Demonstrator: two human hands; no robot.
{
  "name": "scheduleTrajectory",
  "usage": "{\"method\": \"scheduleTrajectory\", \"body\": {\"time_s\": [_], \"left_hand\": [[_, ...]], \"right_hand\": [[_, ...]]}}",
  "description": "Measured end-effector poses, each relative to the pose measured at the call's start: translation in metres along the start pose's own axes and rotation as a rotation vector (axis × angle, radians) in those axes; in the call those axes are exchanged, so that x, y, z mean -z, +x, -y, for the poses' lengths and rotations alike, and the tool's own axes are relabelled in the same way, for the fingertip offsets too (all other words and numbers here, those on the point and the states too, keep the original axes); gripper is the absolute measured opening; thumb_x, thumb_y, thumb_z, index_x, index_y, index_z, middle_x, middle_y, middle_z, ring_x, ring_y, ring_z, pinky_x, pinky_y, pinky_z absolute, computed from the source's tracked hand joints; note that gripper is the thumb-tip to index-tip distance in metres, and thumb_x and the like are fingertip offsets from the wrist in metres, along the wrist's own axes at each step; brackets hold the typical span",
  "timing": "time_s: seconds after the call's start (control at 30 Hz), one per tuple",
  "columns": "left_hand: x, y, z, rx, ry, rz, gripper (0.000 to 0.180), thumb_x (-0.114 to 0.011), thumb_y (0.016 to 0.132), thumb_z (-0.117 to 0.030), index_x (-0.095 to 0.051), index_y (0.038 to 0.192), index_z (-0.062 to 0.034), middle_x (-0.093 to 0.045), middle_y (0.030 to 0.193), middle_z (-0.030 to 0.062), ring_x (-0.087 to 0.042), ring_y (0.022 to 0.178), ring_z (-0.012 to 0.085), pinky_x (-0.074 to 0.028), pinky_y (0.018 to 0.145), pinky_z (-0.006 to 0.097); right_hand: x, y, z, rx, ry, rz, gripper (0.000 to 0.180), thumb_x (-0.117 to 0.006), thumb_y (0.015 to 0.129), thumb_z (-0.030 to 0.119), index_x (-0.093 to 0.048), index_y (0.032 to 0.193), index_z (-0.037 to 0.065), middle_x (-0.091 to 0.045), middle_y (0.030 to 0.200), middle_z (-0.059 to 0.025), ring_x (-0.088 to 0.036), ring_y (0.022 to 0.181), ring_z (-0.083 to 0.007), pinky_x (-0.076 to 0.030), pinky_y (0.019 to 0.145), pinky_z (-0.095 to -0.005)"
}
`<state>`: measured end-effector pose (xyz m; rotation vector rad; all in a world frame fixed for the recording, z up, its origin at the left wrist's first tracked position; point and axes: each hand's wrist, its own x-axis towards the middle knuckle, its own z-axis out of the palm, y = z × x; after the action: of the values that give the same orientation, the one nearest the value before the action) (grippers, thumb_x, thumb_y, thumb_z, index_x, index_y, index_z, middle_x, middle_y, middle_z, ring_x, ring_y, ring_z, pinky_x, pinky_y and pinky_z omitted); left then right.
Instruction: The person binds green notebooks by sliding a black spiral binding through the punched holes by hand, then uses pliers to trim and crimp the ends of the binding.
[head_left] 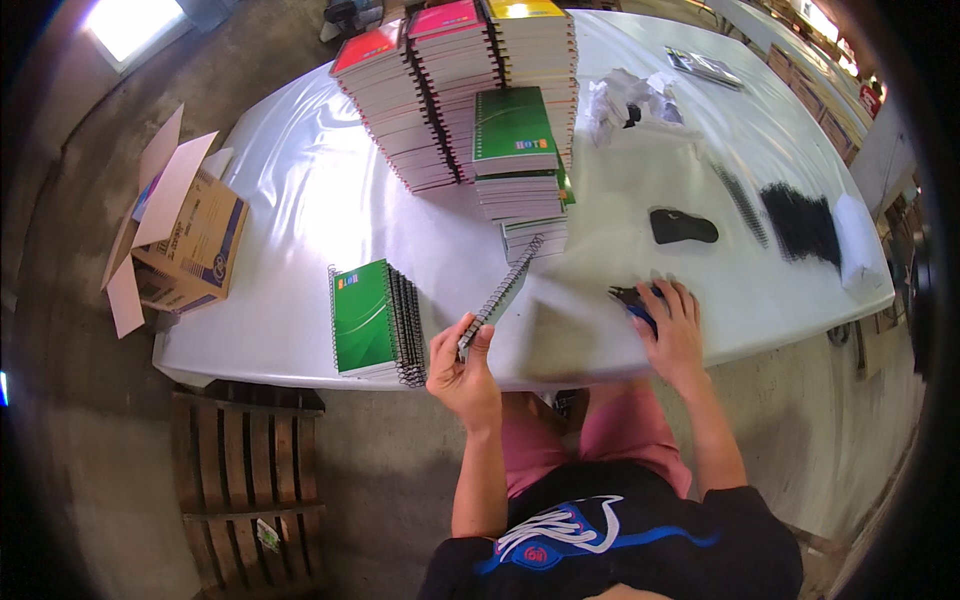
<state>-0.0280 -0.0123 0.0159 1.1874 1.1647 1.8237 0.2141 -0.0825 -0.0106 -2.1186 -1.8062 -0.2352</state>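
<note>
Head view: left hand (463,375) is clenched round the lower end of a spiral-bound notebook (497,297), held edge-on and tilted, its top end pointing toward the green-topped stack (515,150). The notebook is in the air just over the near edge of the white worktop (300,200), in front of that stack. Right hand (672,325) lies flat, fingers spread, on a dark tool with blue handles (632,300), to the right of the stack near the worktop edge; pressing on it, not closed round it, grip unclear.

Risks, as a judgement: the one-handed hold at the notebook's end looks thin, so it could swing or slip and drop off the edge to the floor. The tall red, pink and yellow stacks (445,90) behind the green-topped stack lean a little; a knock could topple them. The green notebook pile (372,318) left of the stack sits right at the edge.

Room: bare worktop left of the stack. Right of it, a black pad (683,226), loose black spirals (800,222), crumpled wrapping (630,100). Open carton (185,235) off the worktop's left end.
</note>
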Motion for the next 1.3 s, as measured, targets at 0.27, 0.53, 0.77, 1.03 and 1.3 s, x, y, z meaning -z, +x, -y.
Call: {"method": "scheduleTrajectory", "body": {"time_s": [0.27,0.53,0.77,1.03,1.3], "left_hand": [[0.004,-0.006,-0.005,-0.402,0.316,-0.026,0.036,-0.08,0.063,0.001,-0.072,0.098,-0.0055,-0.065,0.082,0.0038,-0.053,0.073,0.0179,-0.044,0.064,0.029],[0.005,-0.004,-0.015,-0.554,0.415,-0.006,0.043,-0.076,0.057,0.009,-0.073,0.097,-0.0068,-0.065,0.082,0.0023,-0.051,0.072,0.0175,-0.043,0.063,0.028],[0.002,-0.011,-0.011,-0.581,0.388,-0.049,0.043,-0.07,0.056,0.012,-0.073,0.096,-0.0051,-0.064,0.079,0.002,-0.049,0.072,0.0175,-0.043,0.063,0.028],[0.011,0.001,-0.016,-0.157,0.09,-0.228,0.033,-0.069,0.08,0.002,-0.062,0.112,0.0019,-0.061,0.085,0.0039,-0.055,0.077,0.0121,-0.048,0.068,0.025],[0.033,0.003,-0.048,0.025,-0.516,-0.194,0.032,-0.044,0.1,-0.015,-0.049,0.124,0.0048,-0.062,0.105,0.0103,-0.062,0.088,0.0143,-0.052,0.079,0.028]], "right_hand": [[0.066,0.001,0.088,0.175,0.71,-0.026,0.04,-0.064,0.084,0.025,-0.059,0.124,0.021,-0.05,0.116,-0.0142,-0.047,0.105,-0.0321,-0.033,0.095,-0.0472],[0.079,0.011,0.119,0.378,0.572,-0.072,0.039,-0.065,0.083,0.028,-0.06,0.122,0.027,-0.05,0.113,-0.0113,-0.049,0.103,-0.0296,-0.036,0.092,-0.0444],[0.075,0.003,0.117,-0.044,1.527,0.65,0.038,-0.054,0.094,0.027,-0.053,0.128,0.011,-0.058,0.106,-0.0102,-0.055,0.101,-0.0228,-0.042,0.09,-0.0408],[0.047,0.004,0.093,0.164,0.618,0.194,0.038,-0.05,0.094,0.031,-0.053,0.129,0.016,-0.055,0.112,-0.0136,-0.052,0.109,-0.0298,-0.037,0.098,-0.0443],[0.007,0.003,0.033,-0.033,-0.137,0.125,0.046,-0.047,0.094,0.037,-0.044,0.136,0.019,-0.04,0.136,-0.0136,-0.031,0.133,-0.0305,-0.019,0.106,-0.0598]]}}
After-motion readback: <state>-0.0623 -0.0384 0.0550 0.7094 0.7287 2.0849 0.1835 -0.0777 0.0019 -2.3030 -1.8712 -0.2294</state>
